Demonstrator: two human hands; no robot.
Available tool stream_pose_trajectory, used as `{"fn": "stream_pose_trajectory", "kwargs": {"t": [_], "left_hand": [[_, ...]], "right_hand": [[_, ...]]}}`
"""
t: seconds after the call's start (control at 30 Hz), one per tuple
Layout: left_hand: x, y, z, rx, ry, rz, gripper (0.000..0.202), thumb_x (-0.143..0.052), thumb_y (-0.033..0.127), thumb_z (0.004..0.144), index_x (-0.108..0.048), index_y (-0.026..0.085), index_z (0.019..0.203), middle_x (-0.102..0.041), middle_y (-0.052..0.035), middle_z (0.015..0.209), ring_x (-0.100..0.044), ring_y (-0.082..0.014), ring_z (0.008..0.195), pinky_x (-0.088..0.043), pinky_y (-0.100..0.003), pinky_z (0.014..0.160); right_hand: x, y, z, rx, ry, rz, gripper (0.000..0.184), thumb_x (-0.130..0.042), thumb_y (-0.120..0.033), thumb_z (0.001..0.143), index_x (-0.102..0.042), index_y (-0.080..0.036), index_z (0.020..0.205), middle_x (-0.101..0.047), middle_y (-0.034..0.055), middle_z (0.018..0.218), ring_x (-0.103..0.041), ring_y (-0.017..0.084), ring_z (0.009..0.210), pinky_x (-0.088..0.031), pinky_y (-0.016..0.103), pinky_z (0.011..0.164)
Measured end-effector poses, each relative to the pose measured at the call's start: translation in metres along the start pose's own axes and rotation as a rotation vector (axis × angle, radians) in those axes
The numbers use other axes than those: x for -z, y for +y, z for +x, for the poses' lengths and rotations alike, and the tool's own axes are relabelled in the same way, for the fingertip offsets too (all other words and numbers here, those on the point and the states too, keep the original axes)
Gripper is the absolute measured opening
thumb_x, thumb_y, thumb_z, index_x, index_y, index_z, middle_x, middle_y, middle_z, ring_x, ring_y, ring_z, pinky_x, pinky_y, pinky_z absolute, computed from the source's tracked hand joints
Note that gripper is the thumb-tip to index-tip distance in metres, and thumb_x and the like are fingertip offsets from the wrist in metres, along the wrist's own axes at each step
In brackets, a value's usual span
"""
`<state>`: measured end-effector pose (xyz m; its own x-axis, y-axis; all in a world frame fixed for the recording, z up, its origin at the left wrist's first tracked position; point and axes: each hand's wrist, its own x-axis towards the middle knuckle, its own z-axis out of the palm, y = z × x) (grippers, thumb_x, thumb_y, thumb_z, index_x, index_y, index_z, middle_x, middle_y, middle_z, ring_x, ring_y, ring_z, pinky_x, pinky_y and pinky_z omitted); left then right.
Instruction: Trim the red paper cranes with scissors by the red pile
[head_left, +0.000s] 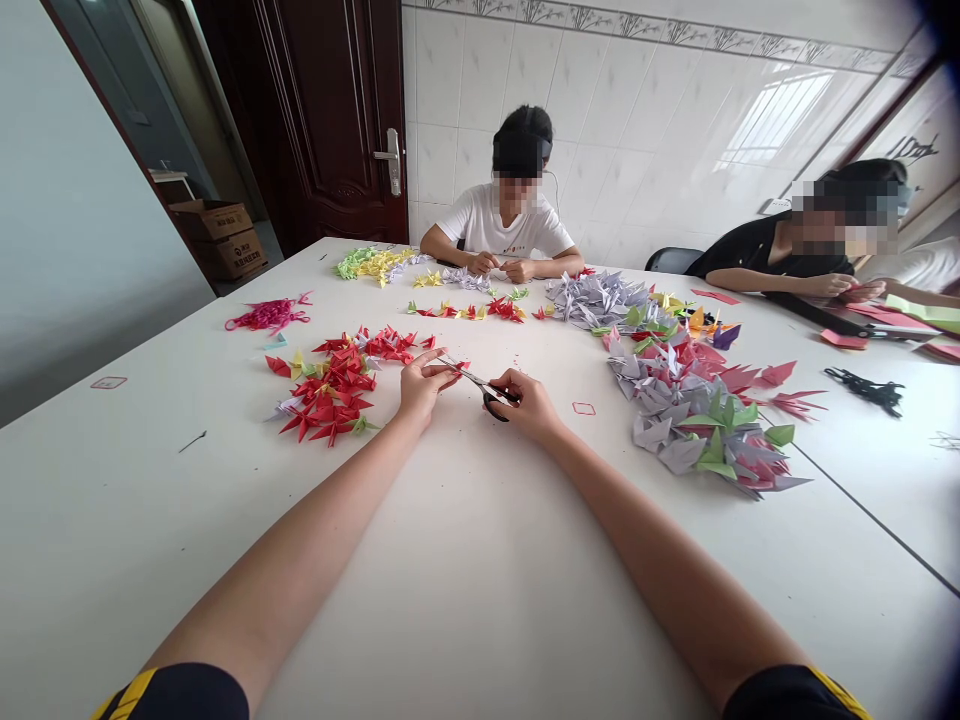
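My right hand (529, 402) is closed round the black handles of a pair of scissors (486, 387), whose blades point left. My left hand (421, 384) pinches a small red folded paper piece (454, 366) at the blade tips. Both hands rest on the white table (465, 560). A heap of red folded paper cranes (337, 385) lies just left of my left hand. A larger heap of grey, pink and green folded paper (701, 415) lies to the right of my right hand.
Across the table a person in a white shirt (504, 228) folds paper; another person in black (795, 262) sits at the far right. More paper piles: yellow-green (375, 263), grey (596, 298), pink loops (266, 315). Black scissors (866, 387) lie at right. A dark door (330, 110) stands behind.
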<state>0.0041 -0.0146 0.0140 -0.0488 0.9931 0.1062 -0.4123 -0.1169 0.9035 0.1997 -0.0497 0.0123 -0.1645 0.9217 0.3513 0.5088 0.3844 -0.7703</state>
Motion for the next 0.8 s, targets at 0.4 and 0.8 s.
{"fn": "stream_pose_trajectory", "kwargs": {"t": [0.4, 0.8], "left_hand": [[-0.0013, 0.0013, -0.0014, 0.015, -0.014, -0.009, 0.058, -0.080, 0.014, 0.055, -0.062, 0.012, 0.111, -0.072, -0.0046, 0.072, -0.071, -0.0193, 0.075, -0.052, -0.044, 0.093], [-0.0016, 0.0003, -0.0009, 0.035, -0.044, -0.018, 0.057, -0.079, 0.012, 0.057, -0.061, 0.012, 0.111, -0.073, -0.0054, 0.074, -0.072, -0.0196, 0.075, -0.053, -0.044, 0.093]], "right_hand": [[0.0004, 0.0023, 0.0006, 0.020, 0.006, -0.011, 0.024, -0.065, -0.033, 0.069, -0.061, -0.021, 0.089, -0.065, 0.0020, 0.082, -0.047, 0.014, 0.065, -0.038, 0.028, 0.062], [0.0002, 0.0029, 0.0003, 0.017, 0.007, -0.023, 0.025, -0.068, -0.033, 0.067, -0.059, -0.022, 0.088, -0.064, 0.0006, 0.084, -0.049, 0.014, 0.067, -0.039, 0.028, 0.064]]}}
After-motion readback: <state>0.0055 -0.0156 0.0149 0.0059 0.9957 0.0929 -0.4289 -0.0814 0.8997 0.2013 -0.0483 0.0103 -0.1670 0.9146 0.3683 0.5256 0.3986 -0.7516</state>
